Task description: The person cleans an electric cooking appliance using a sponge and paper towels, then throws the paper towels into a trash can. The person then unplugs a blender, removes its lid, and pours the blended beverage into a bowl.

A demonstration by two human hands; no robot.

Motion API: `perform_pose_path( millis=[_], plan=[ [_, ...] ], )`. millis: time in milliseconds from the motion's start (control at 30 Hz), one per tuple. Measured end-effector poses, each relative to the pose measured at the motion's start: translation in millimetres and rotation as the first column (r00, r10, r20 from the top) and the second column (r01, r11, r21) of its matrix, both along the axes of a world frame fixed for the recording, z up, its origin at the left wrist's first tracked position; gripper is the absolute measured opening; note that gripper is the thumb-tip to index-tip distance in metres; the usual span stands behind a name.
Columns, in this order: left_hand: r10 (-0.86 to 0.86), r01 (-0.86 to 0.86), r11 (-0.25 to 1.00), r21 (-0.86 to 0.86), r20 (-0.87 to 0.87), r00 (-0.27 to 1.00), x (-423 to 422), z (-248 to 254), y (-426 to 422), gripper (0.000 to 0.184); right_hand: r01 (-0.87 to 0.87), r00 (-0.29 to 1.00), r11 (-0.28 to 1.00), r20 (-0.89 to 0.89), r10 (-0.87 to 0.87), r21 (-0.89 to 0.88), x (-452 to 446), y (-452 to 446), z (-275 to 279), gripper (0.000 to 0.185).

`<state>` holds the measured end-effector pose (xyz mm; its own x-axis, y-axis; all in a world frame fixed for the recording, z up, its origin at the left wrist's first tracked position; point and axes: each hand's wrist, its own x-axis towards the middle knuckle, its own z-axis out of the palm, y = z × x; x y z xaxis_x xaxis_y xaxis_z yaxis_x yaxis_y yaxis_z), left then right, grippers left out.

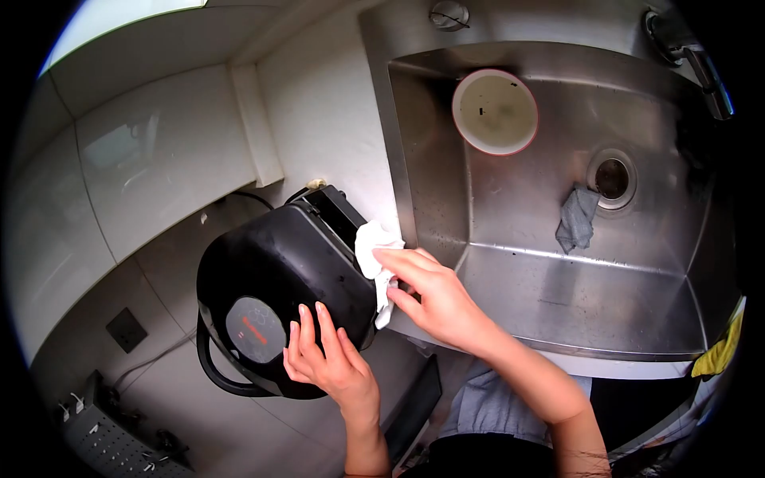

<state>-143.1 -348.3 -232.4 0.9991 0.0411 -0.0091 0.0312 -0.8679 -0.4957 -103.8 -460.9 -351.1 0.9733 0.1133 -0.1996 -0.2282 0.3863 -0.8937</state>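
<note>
A black rice cooker (279, 239) with a curved handle and a lit red display stands at left centre, turned at an angle. My left hand (335, 366) rests on its body beside the display, fingers stretched and apart. Pinched in my right hand (434, 295) is a crumpled white paper towel (373, 243), pressed against the cooker's edge on the sink side. Part of the towel hangs below my fingers. The surface under the towel is hidden.
The steel sink (518, 299) on the right holds a white bowl (496, 111) with a red rim and a grey cloth (578, 219) near the drain. A faucet (705, 76) is at upper right. A perforated rack (111, 434) stands lower left. A yellow cloth (721, 350) hangs at right.
</note>
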Motion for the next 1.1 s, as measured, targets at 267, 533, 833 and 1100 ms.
perform_pose_path(
  millis=[267, 533, 833, 1100],
  plan=[
    [-0.008, 0.008, 1.000, -0.010, 0.001, 1.000, 0, -1, 2, 0.040, -0.307, 0.949, 0.951, 0.061, 0.309, -0.044, 24, -10, -27, 0.031],
    [-0.026, 0.026, 0.999, -0.026, 0.005, 1.000, 1, -1, 3, 0.040, -0.245, 0.957, 0.953, 0.109, 0.267, -0.181, 32, -4, -20, 0.018],
    [-0.026, 0.026, 1.000, -0.014, 0.006, 1.000, 1, -3, 3, 0.040, 0.050, 0.937, 0.830, 0.315, 0.154, -0.556, 32, 13, -10, 0.015],
    [-0.022, 0.022, 1.000, 0.004, 0.001, 1.000, 1, -5, 2, 0.041, 0.204, 0.979, 0.773, 0.138, -0.150, -0.601, 4, -21, -15, 0.020]
  ],
)
